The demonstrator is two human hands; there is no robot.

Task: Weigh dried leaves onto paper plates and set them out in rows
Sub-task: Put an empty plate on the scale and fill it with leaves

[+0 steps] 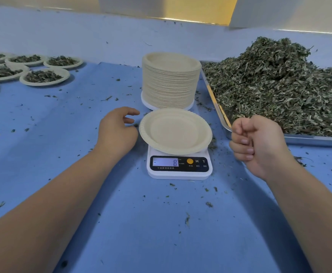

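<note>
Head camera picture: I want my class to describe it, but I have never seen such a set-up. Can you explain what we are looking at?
There is no machine here. A person wears a camera on the head, so you look down along their two bare arms. On the blue cloth stands a small white kitchen scale with an empty paper plate on it; its display reads 8. Behind it is a tall stack of paper plates. To the right, a metal tray holds a big heap of dried leaves. At far left lie plates already filled with leaves. The left hand is relaxed beside the plate on the scale and holds nothing. The right hand is curled in a fist near the tray; nothing shows in it.
</note>
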